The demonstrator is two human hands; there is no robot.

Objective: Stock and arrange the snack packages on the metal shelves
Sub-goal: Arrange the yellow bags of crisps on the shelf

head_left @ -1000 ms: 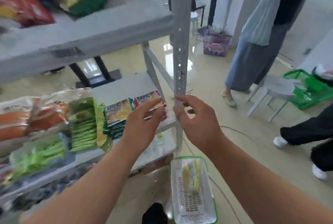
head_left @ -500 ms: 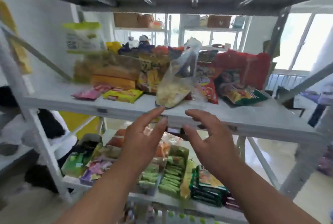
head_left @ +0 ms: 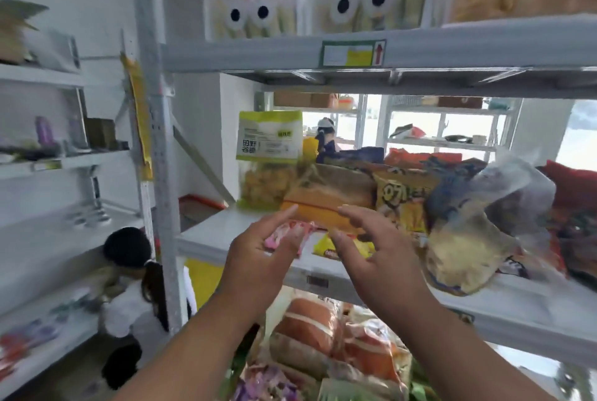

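Left hand (head_left: pixel 258 255): raised in front of the middle shelf, fingers extended and relaxed, grasping nothing; index finger points up toward the orange package.
Right hand (head_left: pixel 371 252): raised beside the left hand, fingers spread and slightly bent, grasping nothing.
Lower shelf stock: orange-and-white wrapped packages (head_left: pixel 323 332) lie below the forearms; purple and green packs beneath them are blurred.
Middle shelf (head_left: pixel 210 236): grey metal deck at hand height; left front portion is bare.
Pink packet (head_left: pixel 290 236): lies flat at the shelf's front edge, partly hidden behind the left hand's fingers.
Yellow packet (head_left: pixel 326 249): lies flat just beside the pink packet, partly hidden behind the right hand.
Clear bag (head_left: pixel 468 249): pale contents, leans over the shelf's front edge, right of the right hand.
Orange package (head_left: pixel 326 203): lies behind the two flat packets.
Green-topped bag (head_left: pixel 269 155): stands upright at the rear left of the stock.
Upper shelf (head_left: pixel 452 48): carries a label; pale bags with black dots (head_left: pixel 255 13) stand on it.
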